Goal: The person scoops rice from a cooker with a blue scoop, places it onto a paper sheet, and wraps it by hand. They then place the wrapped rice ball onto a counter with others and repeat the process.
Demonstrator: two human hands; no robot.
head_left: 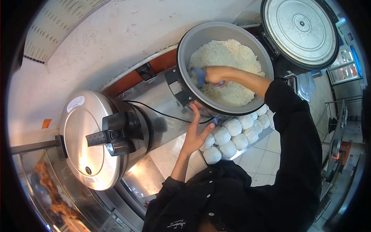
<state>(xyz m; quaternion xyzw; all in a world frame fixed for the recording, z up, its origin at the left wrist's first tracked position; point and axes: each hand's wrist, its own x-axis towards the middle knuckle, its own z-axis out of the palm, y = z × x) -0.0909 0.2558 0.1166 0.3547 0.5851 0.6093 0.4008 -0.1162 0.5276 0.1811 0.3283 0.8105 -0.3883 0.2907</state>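
A large round rice cooker (266,58) stands with its lid (301,29) swung up, its grey inner pot partly filled with white rice (228,54). My right hand (215,75) reaches into the pot, closed around a blurred blue-grey rice scoop (199,76) at the rice's left side. Some of the scoop is hidden by the fingers. Outside the pot, my left hand (195,135) has its fingers apart, the fingertips against the cooker's lower side just below the black side handle (179,91). Rounded, white-wrapped bundles (232,125) sit in rows beside the cooker.
A second cooker (91,135) with a shut metal lid stands left on the metal counter (154,100). A black cord (162,113) crosses between the cookers. A glass display case (54,193) with fried-looking food is at lower left. Racks (340,127) stand right, above the tiled floor (259,158).
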